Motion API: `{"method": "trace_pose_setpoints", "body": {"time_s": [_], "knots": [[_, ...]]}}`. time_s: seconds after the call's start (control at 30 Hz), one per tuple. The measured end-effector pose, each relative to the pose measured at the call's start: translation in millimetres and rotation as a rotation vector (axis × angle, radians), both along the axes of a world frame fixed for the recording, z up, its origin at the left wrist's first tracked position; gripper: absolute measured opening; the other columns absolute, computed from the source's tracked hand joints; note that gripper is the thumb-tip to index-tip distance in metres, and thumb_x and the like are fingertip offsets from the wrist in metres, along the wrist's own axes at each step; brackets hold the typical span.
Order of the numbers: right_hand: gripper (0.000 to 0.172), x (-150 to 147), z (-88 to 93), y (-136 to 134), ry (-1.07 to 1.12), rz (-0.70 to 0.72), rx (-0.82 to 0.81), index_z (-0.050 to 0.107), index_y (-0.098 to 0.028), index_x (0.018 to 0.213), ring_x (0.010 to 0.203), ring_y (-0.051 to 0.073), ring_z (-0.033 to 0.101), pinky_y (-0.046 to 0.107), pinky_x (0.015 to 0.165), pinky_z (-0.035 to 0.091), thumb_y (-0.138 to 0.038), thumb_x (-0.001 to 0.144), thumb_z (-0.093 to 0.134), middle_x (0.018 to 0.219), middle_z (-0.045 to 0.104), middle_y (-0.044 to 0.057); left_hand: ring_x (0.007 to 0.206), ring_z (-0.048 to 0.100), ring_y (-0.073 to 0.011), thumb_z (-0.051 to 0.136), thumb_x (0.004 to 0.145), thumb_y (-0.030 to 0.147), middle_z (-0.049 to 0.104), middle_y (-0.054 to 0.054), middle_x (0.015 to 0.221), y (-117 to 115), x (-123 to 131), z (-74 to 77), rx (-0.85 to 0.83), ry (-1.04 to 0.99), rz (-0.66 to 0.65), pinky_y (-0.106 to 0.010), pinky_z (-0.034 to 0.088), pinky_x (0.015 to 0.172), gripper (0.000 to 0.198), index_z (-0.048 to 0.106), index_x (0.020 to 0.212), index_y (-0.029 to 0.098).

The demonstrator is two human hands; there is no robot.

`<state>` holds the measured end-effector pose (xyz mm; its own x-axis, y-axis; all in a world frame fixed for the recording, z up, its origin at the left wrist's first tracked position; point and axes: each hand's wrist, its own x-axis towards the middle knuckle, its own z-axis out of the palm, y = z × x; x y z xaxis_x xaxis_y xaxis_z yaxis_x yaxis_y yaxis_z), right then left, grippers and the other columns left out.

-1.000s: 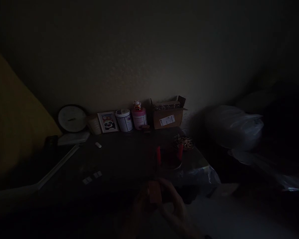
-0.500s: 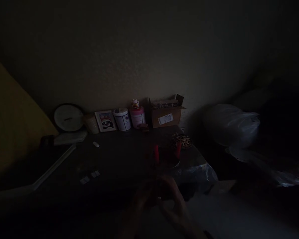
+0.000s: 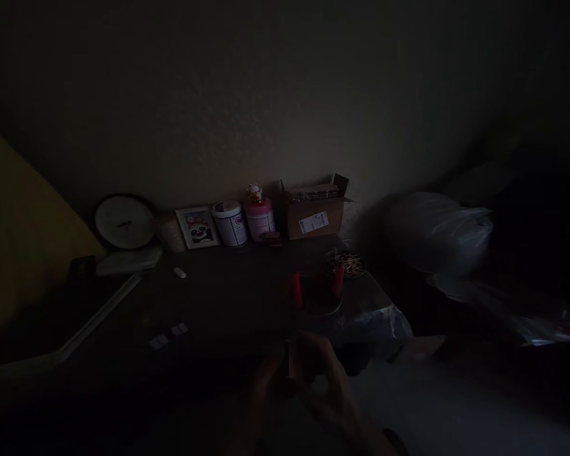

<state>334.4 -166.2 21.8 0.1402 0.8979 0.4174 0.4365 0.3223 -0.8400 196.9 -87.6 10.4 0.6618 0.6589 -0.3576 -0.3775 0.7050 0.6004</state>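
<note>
The room is very dark. Both my hands are raised close together at the lower middle, in front of a dark table (image 3: 228, 304). My right hand (image 3: 330, 386) has its fingers curled round a small boxy object (image 3: 294, 360) that I cannot name. My left hand (image 3: 266, 386) is pressed against the same object from the left; its fingers look bent but are mostly lost in shadow. Beyond my hands on the table stand two red candles (image 3: 297, 290) on a round plate (image 3: 330, 308).
Along the wall stand a round clock (image 3: 124, 220), a framed panda picture (image 3: 197, 227), a white tub (image 3: 228, 223), a pink jar (image 3: 259, 217) and an open cardboard box (image 3: 313, 214). A pale plastic bag (image 3: 437, 231) lies right. Yellow fabric (image 3: 14, 240) hangs left.
The view has tilted a little, so the table's things sit slightly higher and further left. My hands have stayed together on the small object, which has turned between the fingers.
</note>
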Motion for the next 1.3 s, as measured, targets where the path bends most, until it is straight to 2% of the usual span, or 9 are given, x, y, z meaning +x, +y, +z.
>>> {"method": "trace_pose_setpoints", "body": {"time_s": [0.23, 0.33, 0.5, 0.63, 0.77, 0.9, 1.07, 1.17, 1.3], "knots": [[0.051, -1.3, 3.6, 1.7, 0.137, -0.018, -0.052, 0.036, -0.034, 0.132, 0.113, 0.018, 0.051, 0.028, 0.091, 0.048, -0.027, 0.085, 0.057, 0.126, 0.048, 0.002, 0.107, 0.058, -0.0266, 0.056, 0.087, 0.04, 0.07, -0.008, 0.093, -1.5, 3.5, -11.0, -0.026, -0.042, 0.026, -0.03, 0.049, 0.086, 0.026, 0.073, 0.091, 0.02], [0.048, -0.7, 3.6, 2.2, 0.158, -0.003, -0.04, 0.038, -0.034, 0.13, 0.112, 0.017, 0.053, 0.028, 0.089, 0.048, -0.03, 0.086, 0.056, 0.125, 0.049, 0.001, 0.102, 0.06, -0.0265, 0.058, 0.086, 0.035, 0.07, -0.008, 0.087, 0.6, 2.8, -19.7, -0.036, -0.084, 0.007, -0.031, 0.049, 0.085, 0.021, 0.073, 0.084, 0.02], [0.046, -0.8, 3.2, 0.7, 0.157, 0.022, -0.022, 0.04, -0.032, 0.129, 0.115, 0.02, 0.05, 0.03, 0.091, 0.047, -0.031, 0.086, 0.056, 0.126, 0.049, 0.003, 0.1, 0.061, -0.026, 0.059, 0.085, 0.033, 0.069, -0.008, 0.086, 4.1, 0.5, -29.0, -0.038, -0.098, 0.005, -0.032, 0.049, 0.084, 0.018, 0.072, 0.086, 0.021], [0.046, -1.0, 2.1, 1.3, 0.134, 0.007, -0.002, 0.04, -0.032, 0.129, 0.115, 0.02, 0.05, 0.032, 0.093, 0.047, -0.031, 0.086, 0.056, 0.125, 0.049, 0.003, 0.097, 0.061, -0.0252, 0.06, 0.085, 0.036, 0.068, -0.007, 0.08, 2.4, 2.3, -23.5, -0.006, -0.077, 0.024, -0.03, 0.049, 0.081, 0.021, 0.071, 0.076, 0.02], [0.046, -1.9, 7.1, 1.3, 0.152, 0.011, -0.02, 0.039, -0.032, 0.13, 0.115, 0.02, 0.051, 0.032, 0.092, 0.047, -0.029, 0.086, 0.055, 0.125, 0.05, 0.004, 0.098, 0.06, -0.0275, 0.056, 0.087, 0.041, 0.069, -0.009, 0.082, 2.1, 5.0, -18.4, -0.036, -0.049, 0.021, -0.033, 0.049, 0.082, 0.029, 0.071, 0.086, 0.017], [0.046, -2.3, 9.5, 1.0, 0.122, 0.004, -0.02, 0.04, -0.032, 0.13, 0.113, 0.02, 0.051, 0.031, 0.091, 0.048, -0.026, 0.086, 0.054, 0.124, 0.05, 0.004, 0.097, 0.061, -0.0279, 0.059, 0.085, 0.041, 0.069, -0.008, 0.078, 2.9, 4.9, -16.6, -0.038, -0.021, 0.028, -0.036, 0.048, 0.087, 0.027, 0.072, 0.082, 0.017], [0.05, 0.0, -2.2, 4.1, -0.098, 0.025, 0.1, 0.037, -0.032, 0.134, 0.119, 0.022, 0.046, 0.036, 0.098, 0.043, -0.02, 0.086, 0.049, 0.128, 0.047, 0.005, 0.11, 0.056, -0.0281, 0.064, 0.083, 0.034, 0.068, -0.008, 0.103, -1.4, 0.9, -11.9, 0.063, -0.009, 0.039, -0.036, 0.044, 0.094, 0.02, 0.071, 0.096, 0.021], [0.056, -0.2, -4.5, 5.6, -0.195, 0.055, 0.147, 0.034, -0.031, 0.138, 0.123, 0.024, 0.042, 0.038, 0.1, 0.041, -0.02, 0.085, 0.049, 0.134, 0.043, 0.006, 0.11, 0.056, -0.028, 0.069, 0.079, 0.024, 0.069, -0.007, 0.103, -3.4, -0.3, -9.5, 0.11, 0.058, 0.072, -0.034, 0.044, 0.093, 0.013, 0.072, 0.092, 0.022], [0.043, -4.3, 5.8, 4.4, 0.045, 0.057, 0.027, 0.042, -0.029, 0.129, 0.109, 0.02, 0.054, 0.03, 0.087, 0.049, -0.025, 0.087, 0.05, 0.124, 0.051, 0.005, 0.109, 0.056, -0.0258, 0.068, 0.079, 0.024, 0.069, -0.007, 0.095, -3.2, 2.6, 0.0, 0.112, -0.002, 0.099, -0.032, 0.042, 0.096, 0.011, 0.071, 0.089, 0.02]]}}
